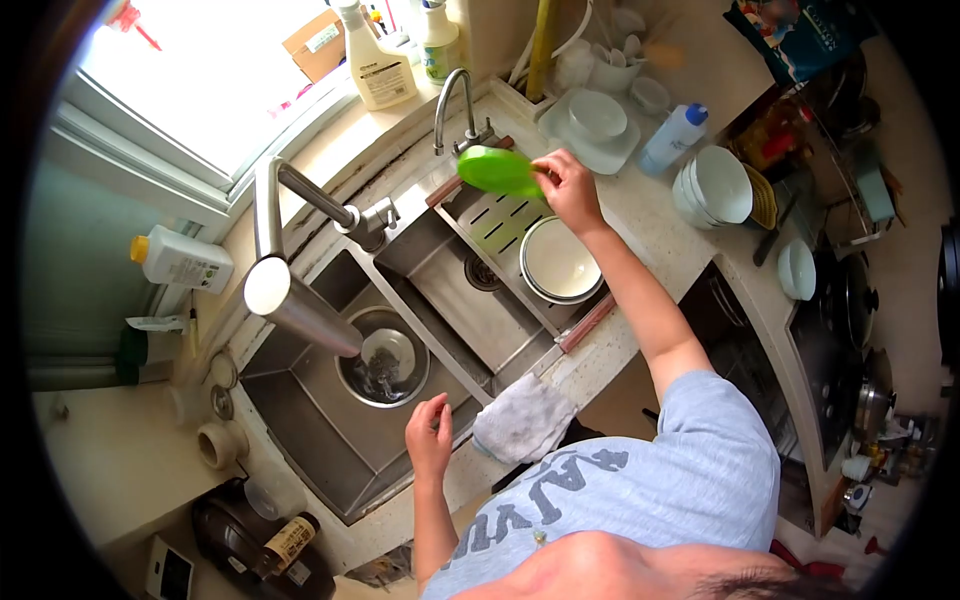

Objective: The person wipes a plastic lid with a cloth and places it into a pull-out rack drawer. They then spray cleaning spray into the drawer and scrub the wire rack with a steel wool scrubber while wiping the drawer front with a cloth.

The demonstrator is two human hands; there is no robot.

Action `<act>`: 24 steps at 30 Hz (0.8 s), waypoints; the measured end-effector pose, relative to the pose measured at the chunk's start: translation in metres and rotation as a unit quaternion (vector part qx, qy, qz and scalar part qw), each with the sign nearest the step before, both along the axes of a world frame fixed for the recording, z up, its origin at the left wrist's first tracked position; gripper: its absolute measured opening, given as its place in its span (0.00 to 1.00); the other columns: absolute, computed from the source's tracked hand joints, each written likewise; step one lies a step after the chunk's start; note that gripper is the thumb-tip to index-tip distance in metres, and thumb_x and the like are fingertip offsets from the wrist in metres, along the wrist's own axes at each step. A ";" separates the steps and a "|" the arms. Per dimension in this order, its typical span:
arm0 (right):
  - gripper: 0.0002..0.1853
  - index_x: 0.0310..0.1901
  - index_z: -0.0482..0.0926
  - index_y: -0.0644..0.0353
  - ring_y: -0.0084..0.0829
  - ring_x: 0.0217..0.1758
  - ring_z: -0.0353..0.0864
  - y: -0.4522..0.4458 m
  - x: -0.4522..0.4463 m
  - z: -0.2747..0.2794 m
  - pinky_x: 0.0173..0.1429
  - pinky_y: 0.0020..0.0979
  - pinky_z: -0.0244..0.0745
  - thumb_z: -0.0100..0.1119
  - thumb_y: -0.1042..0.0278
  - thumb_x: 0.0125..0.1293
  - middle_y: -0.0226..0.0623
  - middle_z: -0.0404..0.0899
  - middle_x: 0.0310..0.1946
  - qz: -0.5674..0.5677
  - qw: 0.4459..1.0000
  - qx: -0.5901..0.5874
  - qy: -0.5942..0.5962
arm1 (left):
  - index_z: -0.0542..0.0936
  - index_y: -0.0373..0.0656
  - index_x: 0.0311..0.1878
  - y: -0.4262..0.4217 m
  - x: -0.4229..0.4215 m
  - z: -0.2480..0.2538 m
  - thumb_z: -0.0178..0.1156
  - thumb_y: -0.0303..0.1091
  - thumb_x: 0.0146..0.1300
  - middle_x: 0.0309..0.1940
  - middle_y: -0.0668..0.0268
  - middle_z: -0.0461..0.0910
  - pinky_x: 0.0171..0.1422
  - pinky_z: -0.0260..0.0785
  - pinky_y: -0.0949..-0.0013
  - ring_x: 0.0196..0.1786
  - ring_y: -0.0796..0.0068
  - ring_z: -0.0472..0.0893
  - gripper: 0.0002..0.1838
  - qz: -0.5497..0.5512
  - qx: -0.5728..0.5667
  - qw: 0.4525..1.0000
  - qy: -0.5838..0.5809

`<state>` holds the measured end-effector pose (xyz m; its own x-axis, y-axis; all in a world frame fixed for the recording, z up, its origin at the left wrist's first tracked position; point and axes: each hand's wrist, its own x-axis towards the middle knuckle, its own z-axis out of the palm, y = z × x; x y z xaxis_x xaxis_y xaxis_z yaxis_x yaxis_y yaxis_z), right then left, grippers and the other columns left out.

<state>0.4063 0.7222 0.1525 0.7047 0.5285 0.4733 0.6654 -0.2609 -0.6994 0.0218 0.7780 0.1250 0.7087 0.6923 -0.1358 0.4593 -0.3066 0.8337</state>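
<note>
My right hand [569, 188] is closed on one end of a bright green, rounded object [495, 170], smeared by motion, its kind unclear. It is held above the drainer tray [497, 222] at the back of the right-hand sink. Just below my right hand, a white bowl with a dark rim [562, 260] sits at that tray. My left hand [430, 432] hovers over the front edge of the left-hand sink [300, 410], fingers curled together, with nothing visible in them. Near it, a steel basin [345, 375] with water and a pale dish [390, 352] stands under the large tap [300, 310].
A grey cloth [525, 418] lies over the counter's front edge. A second, curved tap [455, 105] rises behind the right-hand sink. Stacked white bowls [715, 187] and a blue-capped bottle [672, 138] stand on the right counter. Spray bottles [380, 65] line the windowsill.
</note>
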 end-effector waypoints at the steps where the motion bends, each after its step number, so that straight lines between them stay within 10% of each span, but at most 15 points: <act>1: 0.08 0.35 0.77 0.62 0.28 0.27 0.74 0.000 -0.002 -0.001 0.32 0.28 0.69 0.60 0.77 0.51 0.35 0.74 0.28 0.003 1.000 0.002 0.001 | 0.77 0.37 0.38 0.000 0.001 0.003 0.56 0.26 0.55 0.27 0.62 0.75 0.34 0.67 0.73 0.30 0.71 0.76 0.08 -0.003 0.014 1.000 0.001; 10: 0.07 0.33 0.79 0.55 0.27 0.31 0.77 -0.018 -0.064 0.006 0.32 0.26 0.75 0.58 0.74 0.50 0.29 0.76 0.29 0.220 0.924 -0.032 -0.310 | 0.76 0.36 0.42 0.011 0.002 0.006 0.55 0.30 0.59 0.31 0.63 0.77 0.38 0.68 0.76 0.34 0.77 0.76 0.10 0.038 -0.028 0.997 -0.056; 14: 0.12 0.37 0.78 0.55 0.25 0.34 0.77 -0.028 -0.112 0.005 0.35 0.25 0.76 0.57 0.74 0.48 0.29 0.76 0.35 0.396 0.876 -0.017 -0.274 | 0.66 0.39 0.53 0.035 0.036 0.006 0.44 0.43 0.66 0.44 0.62 0.75 0.41 0.72 0.75 0.42 0.75 0.77 0.19 0.126 -0.592 0.728 -0.322; 17: 0.14 0.39 0.78 0.56 0.30 0.41 0.76 -0.028 -0.112 -0.004 0.40 0.28 0.75 0.57 0.74 0.48 0.32 0.76 0.40 0.451 0.869 -0.052 -0.196 | 0.67 0.40 0.51 0.034 0.039 -0.003 0.46 0.40 0.66 0.41 0.64 0.76 0.39 0.73 0.76 0.40 0.77 0.78 0.16 0.196 -0.591 0.718 -0.311; 21: 0.20 0.44 0.77 0.55 0.37 0.61 0.62 -0.012 -0.021 -0.031 0.62 0.36 0.59 0.60 0.72 0.45 0.38 0.71 0.52 0.223 0.925 -0.173 -0.255 | 0.70 0.42 0.47 0.033 0.045 0.001 0.49 0.32 0.63 0.35 0.70 0.77 0.30 0.72 0.83 0.33 0.85 0.77 0.10 0.195 -0.486 0.808 -0.271; 24: 0.27 0.54 0.68 0.56 0.47 0.55 0.66 -0.012 0.048 -0.076 0.55 0.40 0.66 0.59 0.74 0.49 0.42 0.64 0.56 -0.033 0.916 -0.360 -0.175 | 0.70 0.42 0.47 0.026 0.038 0.001 0.49 0.32 0.63 0.35 0.70 0.77 0.29 0.71 0.84 0.32 0.85 0.77 0.10 0.218 -0.459 0.816 -0.274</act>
<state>0.4543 0.7101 0.0763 0.6187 0.7536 0.2222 0.7817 -0.6189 -0.0775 0.0601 0.8045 0.1259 0.5500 0.6801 -0.4848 -0.1620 0.6563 0.7369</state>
